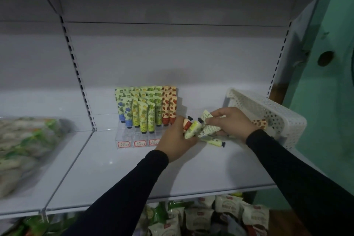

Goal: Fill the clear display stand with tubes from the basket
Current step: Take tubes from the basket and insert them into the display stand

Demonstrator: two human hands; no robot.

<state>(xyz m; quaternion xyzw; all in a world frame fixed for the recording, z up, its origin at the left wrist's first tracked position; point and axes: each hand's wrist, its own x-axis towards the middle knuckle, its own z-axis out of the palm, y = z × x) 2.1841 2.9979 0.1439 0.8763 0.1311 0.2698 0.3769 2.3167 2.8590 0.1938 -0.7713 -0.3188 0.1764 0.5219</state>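
Note:
The clear display stand (125, 136) sits on the white shelf, holding rows of upright tubes: blue, yellow-green, green and red-patterned (146, 110). Just right of it, my left hand (175, 140) grips a red-patterned tube and a green tube (192, 128). My right hand (229, 120) holds a pale tube (207, 129) by its flat end, touching the left hand's tubes. One more tube (215, 141) lies on the shelf under my hands. The white perforated basket (268, 109) lies tipped toward me at the right, with an orange-patterned tube (260, 123) at its mouth.
A clear tray of packaged goods (24, 145) sits on the neighbouring shelf at the left. Snack packets (201, 216) fill the shelf below. A green wall (325, 82) stands to the right. The shelf's front edge (153, 199) runs below my forearms.

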